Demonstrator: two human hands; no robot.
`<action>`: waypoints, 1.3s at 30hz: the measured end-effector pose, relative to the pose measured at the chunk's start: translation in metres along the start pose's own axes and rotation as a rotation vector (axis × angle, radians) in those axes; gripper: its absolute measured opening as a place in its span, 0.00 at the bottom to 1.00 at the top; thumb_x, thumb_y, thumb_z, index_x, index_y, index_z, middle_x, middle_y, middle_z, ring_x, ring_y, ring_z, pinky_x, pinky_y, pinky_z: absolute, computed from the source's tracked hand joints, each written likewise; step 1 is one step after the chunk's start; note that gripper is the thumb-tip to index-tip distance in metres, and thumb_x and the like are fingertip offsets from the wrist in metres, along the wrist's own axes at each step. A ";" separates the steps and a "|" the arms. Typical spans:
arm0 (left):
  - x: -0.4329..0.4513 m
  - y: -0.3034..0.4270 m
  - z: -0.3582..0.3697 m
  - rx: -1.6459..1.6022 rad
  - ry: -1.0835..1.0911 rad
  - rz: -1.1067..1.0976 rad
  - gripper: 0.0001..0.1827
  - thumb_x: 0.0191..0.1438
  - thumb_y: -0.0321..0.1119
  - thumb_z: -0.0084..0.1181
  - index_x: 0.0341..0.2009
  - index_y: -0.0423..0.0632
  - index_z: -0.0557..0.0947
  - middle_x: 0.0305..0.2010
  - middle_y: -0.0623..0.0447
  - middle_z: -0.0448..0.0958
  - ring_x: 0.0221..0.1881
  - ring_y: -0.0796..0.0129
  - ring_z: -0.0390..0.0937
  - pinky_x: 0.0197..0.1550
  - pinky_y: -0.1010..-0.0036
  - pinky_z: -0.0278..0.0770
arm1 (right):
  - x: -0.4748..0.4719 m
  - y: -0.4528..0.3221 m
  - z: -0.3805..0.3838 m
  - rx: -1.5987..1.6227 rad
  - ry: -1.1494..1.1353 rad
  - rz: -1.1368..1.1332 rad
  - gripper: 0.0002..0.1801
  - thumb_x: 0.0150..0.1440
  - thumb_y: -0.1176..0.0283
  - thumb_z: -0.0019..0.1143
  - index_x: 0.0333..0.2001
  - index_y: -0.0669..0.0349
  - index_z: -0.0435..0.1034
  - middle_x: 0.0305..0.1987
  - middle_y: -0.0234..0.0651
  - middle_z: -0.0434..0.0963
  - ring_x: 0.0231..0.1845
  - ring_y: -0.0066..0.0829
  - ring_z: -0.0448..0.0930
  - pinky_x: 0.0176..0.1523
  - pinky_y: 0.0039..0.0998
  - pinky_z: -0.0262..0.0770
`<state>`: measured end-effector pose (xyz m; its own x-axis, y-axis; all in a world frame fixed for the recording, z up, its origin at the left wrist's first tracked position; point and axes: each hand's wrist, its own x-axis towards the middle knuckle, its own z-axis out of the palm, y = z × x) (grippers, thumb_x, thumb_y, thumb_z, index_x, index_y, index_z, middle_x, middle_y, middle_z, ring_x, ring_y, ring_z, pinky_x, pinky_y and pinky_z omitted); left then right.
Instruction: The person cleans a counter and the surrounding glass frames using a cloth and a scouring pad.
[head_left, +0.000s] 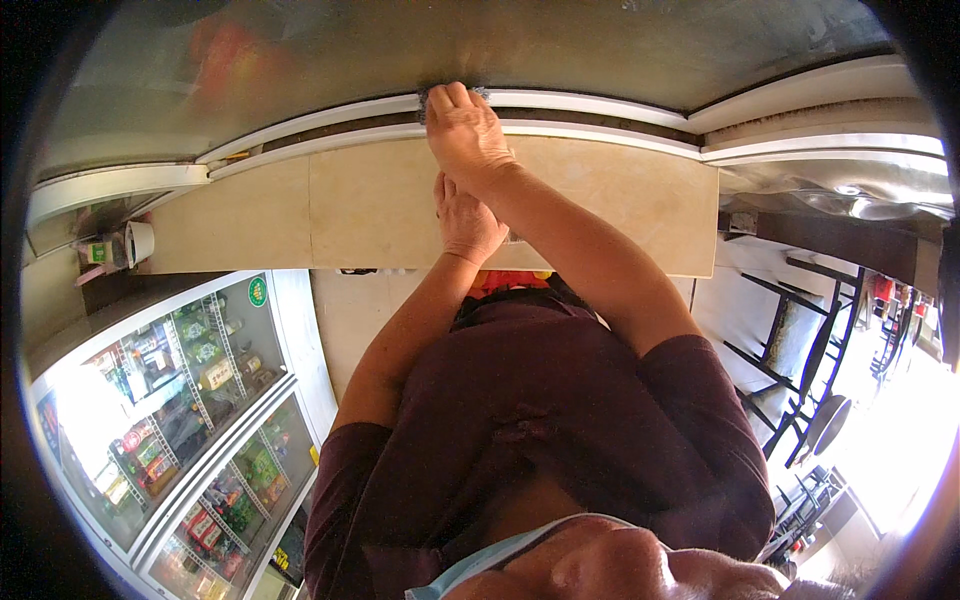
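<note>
My right hand (466, 135) presses a grey scouring pad (422, 107) onto the white frame rail (570, 100) at the foot of a large glass pane (525, 45). Most of the pad is hidden under the fingers. Just below, my left hand (469, 223) rests on a beige tiled ledge (382, 202), partly covered by my right wrist and forearm. Whether its hidden fingers hold anything cannot be seen. A dark, dirty channel (585, 117) runs between two white rails, and the hand with the pad lies across it.
A glass-door drinks fridge (225, 397) with bottles and packets stands at the left. A white container (139, 244) sits at the ledge's left end. Stacked dark chairs (795, 352) are on the right, beyond the ledge's corner. A crumpled shiny metal surface (840, 187) adjoins the frame there.
</note>
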<state>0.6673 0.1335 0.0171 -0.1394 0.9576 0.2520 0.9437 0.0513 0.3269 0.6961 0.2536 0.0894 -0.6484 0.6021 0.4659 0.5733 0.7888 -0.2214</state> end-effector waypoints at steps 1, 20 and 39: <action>0.001 0.002 -0.003 -0.017 -0.008 -0.014 0.31 0.51 0.43 0.65 0.58 0.41 0.75 0.61 0.39 0.70 0.67 0.43 0.64 0.72 0.47 0.56 | 0.002 -0.002 -0.001 -0.012 0.013 -0.003 0.12 0.50 0.75 0.56 0.40 0.65 0.75 0.44 0.36 0.73 0.49 0.39 0.74 0.52 0.36 0.76; 0.008 0.005 -0.015 -0.044 0.112 0.079 0.27 0.53 0.45 0.66 0.53 0.45 0.75 0.58 0.41 0.71 0.61 0.42 0.66 0.64 0.48 0.60 | -0.156 0.167 -0.125 -0.176 0.246 0.677 0.25 0.51 0.76 0.63 0.55 0.61 0.74 0.51 0.43 0.74 0.55 0.47 0.74 0.57 0.44 0.75; 0.119 0.180 0.008 -1.195 -0.456 -0.071 0.25 0.69 0.38 0.55 0.67 0.43 0.72 0.64 0.48 0.74 0.62 0.65 0.74 0.59 0.67 0.76 | -0.160 0.160 -0.143 0.094 0.511 0.519 0.17 0.50 0.78 0.63 0.45 0.63 0.77 0.52 0.41 0.77 0.51 0.46 0.78 0.53 0.40 0.78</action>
<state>0.8233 0.2587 0.0987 0.1604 0.9855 -0.0554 0.0504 0.0479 0.9976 0.9636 0.2656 0.1018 0.0220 0.7863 0.6175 0.6830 0.4392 -0.5836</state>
